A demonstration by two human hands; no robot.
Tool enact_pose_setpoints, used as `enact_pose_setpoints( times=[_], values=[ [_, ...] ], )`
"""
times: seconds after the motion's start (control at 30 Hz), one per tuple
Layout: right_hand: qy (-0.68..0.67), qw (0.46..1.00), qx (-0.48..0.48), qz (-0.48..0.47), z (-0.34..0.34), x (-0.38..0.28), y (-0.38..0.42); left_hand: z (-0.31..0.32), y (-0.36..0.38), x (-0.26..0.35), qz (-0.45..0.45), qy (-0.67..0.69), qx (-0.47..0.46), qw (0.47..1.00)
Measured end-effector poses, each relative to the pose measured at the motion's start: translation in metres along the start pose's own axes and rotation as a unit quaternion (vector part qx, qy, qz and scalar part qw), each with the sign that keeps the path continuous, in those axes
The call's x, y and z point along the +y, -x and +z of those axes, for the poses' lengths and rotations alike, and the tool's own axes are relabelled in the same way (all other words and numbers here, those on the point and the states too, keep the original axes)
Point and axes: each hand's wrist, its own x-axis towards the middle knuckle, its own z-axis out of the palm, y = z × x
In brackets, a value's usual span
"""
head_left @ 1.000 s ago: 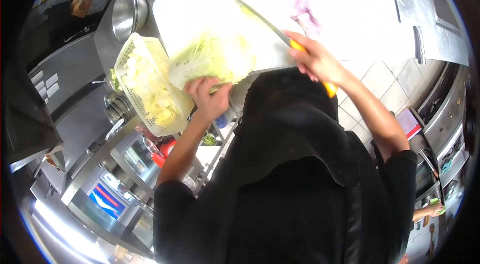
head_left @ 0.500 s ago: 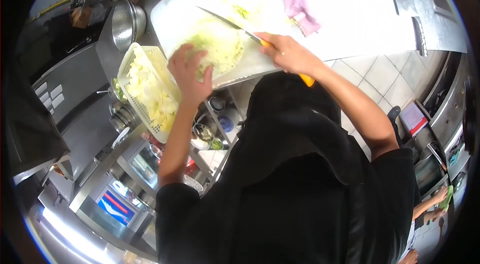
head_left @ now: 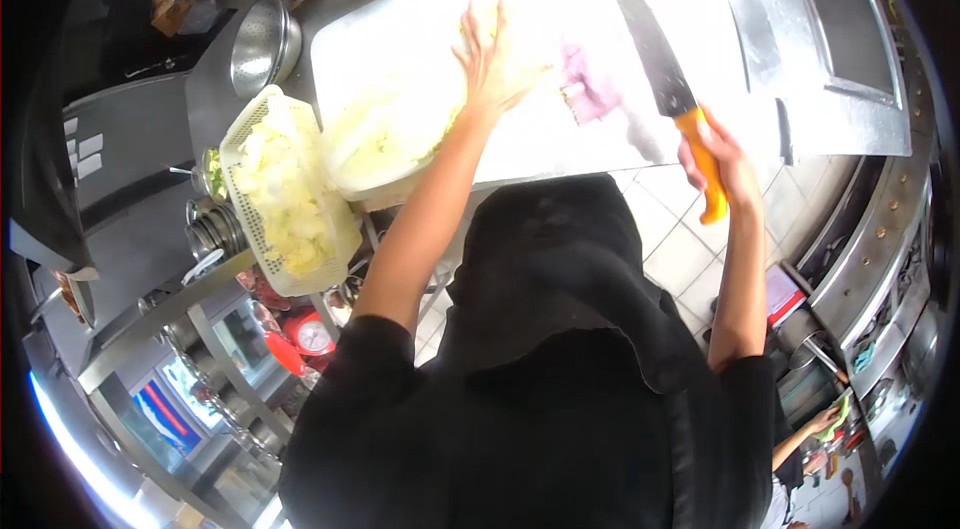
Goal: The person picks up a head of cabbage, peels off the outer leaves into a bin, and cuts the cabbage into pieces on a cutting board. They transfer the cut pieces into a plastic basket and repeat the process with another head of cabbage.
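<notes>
My left hand (head_left: 485,59) lies flat with fingers spread on the white cutting board (head_left: 400,39), just beyond a pile of chopped cabbage (head_left: 385,144) at the board's near left corner. My right hand (head_left: 718,161) grips the orange handle of a large knife (head_left: 650,44). The blade is lifted off the board and points away from me, over the board's right side. A pink cloth (head_left: 588,89) rests on the board between my two hands.
A white perforated basket (head_left: 275,184) full of cut cabbage sits left of the board. A metal colander (head_left: 262,41) and utensils stand at the far left. Steel counter (head_left: 830,59) lies to the right. Another person's hand (head_left: 830,421) shows at lower right.
My left hand let go of the cabbage and reached forward onto the board. My right hand swung the knife off the cabbage, up and to the right.
</notes>
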Motion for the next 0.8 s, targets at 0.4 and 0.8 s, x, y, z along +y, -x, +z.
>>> enact_pose_setpoints(
  times=[0.4,0.8],
  values=[
    [0.093,0.993,0.040,0.058,-0.027,0.037,0.057,0.033,-0.061,0.006,0.074,0.066,0.052,0.994],
    [0.092,0.981,0.026,0.169,-0.023,0.054,0.107,0.039,-0.057,-0.041,-0.143,-0.026,0.247,0.958]
  ],
)
